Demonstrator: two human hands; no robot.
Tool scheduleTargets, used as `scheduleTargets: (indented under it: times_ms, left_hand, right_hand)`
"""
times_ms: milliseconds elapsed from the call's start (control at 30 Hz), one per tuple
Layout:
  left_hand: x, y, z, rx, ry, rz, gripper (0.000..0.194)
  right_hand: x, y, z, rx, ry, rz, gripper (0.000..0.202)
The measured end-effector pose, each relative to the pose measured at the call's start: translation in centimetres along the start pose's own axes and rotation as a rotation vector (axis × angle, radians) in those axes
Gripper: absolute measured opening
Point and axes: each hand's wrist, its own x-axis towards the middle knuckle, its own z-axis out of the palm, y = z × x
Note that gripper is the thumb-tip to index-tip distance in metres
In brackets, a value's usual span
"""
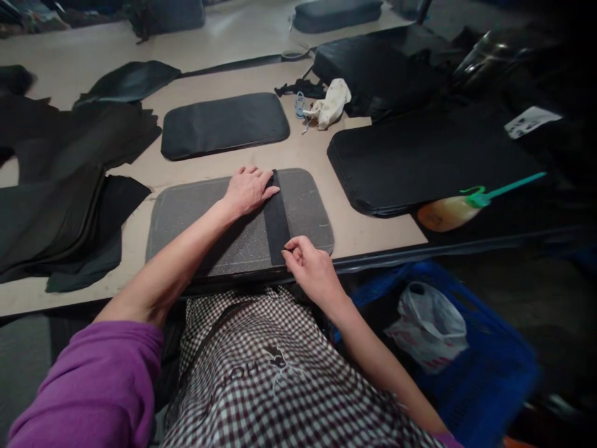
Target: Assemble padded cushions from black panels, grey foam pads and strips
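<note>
Left fingers (250,170) lie farther forward; right fingers (298,242) pinch.

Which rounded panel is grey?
The near panel, under the left hand and black strip; the panel just beyond it and the panel to its right are black.

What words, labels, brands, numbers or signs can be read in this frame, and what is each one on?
"HO", upside down, on the checked apron; any further letters there are unclear.
Red print on the plastic bag: too blurred to read.
Dark marks on the white paper: too blurred to read.
Dark mark on the bottle: cannot tell whether it is lettering.
No number can be read.
</note>
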Motion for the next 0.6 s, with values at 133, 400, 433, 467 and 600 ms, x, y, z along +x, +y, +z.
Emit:
scheduleTargets:
  times_ms: [133,400,433,467,600]
  left_hand:
    - [-0.5,0.5,0.2,-0.074,0.008,-0.012,0.054]
    - [-4.0,-3.6,-1.7,-0.314,0.083,-0.155,0.044]
    - [-5.6,-5.1,-2.5,-0.291,0.095,-0.159,0.041]
    - [-7.5,-6.6,-3.4,-0.254,0.085,-0.164,0.038]
    - [-16.5,-13.8,-6.8,-0.007,-0.052,-0.243,0.032]
  right_hand:
    - [-0.4,-0.3,0.2,-0.278,-0.005,-0.064,0.011]
    - [0.2,0.4,0.2,-0.528,0.190,-0.498,0.024]
    - [0.4,0.4,0.3,-0.498,0.198,-0.523,0.024]
    - [0.4,0.4,0.4,-0.464,0.212,-0.541,0.024]
    - [0.1,-0.5,0.7,-0.322,0.294,-0.560,0.021]
